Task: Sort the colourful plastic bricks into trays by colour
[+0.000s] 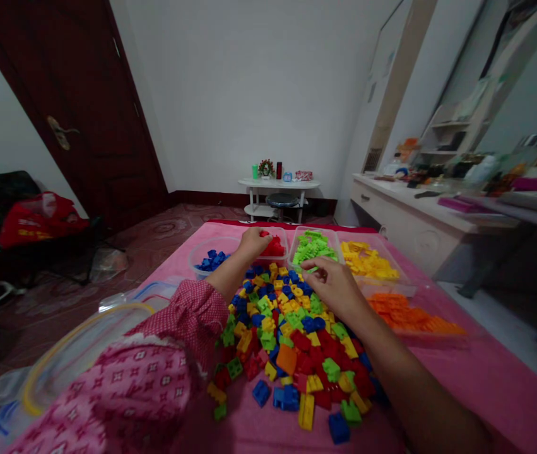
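My left hand reaches over the near left part of a clear box of red bricks. Its fingers are pinched, with a red toy brick at the tips. My right hand hovers over the far side of a mixed brick pile, close to the front of a box of green bricks. Its fingers are curled, the thumb and index finger apart, and I see nothing between them. Red, blue, yellow, green and some orange bricks make up the pile.
Blue bricks lie in a round tub at the left; yellow bricks and orange bricks fill containers at the right. Clear lids rest by my left sleeve. A pink cloth covers the table. A cluttered dresser stands right.
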Demonstrator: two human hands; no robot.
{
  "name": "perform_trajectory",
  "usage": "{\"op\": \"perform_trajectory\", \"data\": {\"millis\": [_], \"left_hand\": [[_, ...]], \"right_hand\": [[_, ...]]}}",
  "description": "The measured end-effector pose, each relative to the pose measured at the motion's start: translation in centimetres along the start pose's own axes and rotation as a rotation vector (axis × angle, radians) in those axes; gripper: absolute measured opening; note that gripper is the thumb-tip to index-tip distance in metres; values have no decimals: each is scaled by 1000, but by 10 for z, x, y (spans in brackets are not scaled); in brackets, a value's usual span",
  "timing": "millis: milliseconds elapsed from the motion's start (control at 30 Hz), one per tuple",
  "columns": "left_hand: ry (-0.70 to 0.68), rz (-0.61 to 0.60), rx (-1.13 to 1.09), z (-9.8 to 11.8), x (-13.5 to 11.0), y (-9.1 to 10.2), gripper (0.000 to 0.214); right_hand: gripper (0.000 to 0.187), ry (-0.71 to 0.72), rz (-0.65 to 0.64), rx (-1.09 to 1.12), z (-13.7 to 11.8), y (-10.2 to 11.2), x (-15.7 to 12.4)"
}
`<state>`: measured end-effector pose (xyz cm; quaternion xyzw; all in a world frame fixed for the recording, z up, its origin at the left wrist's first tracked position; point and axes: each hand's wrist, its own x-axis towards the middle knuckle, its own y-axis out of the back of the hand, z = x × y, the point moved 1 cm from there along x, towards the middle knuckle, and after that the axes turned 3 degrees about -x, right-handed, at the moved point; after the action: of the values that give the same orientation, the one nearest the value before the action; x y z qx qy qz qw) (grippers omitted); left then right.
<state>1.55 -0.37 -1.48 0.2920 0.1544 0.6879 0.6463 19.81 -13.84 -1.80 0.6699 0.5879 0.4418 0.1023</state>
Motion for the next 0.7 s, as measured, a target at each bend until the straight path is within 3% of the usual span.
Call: {"op": "perform_trajectory", "data": {"millis": [100,267,400,467,633,700], "left_hand": [[17,51,86,-4,7,2,19],[-66,54,148,5,5,7,44],[-217,38,125,10,-13,6,38],[-278,-36,67,10,-29,2,34],[-424,-320,137,6,-86,-6,29],[-449,-337,227,5,-102,-2,28]], "right_hand": [[18,6,-3,15,1,-1,0],[18,-7,-13,19,0,-3,0],[19,8,-45,-22,-3,-4,0],[20,7,-80,-44,-3,-3,0],[25,-1,-350,-162,0,13,-2],[29,-12,-496,-246,-1,22,-4]]}}
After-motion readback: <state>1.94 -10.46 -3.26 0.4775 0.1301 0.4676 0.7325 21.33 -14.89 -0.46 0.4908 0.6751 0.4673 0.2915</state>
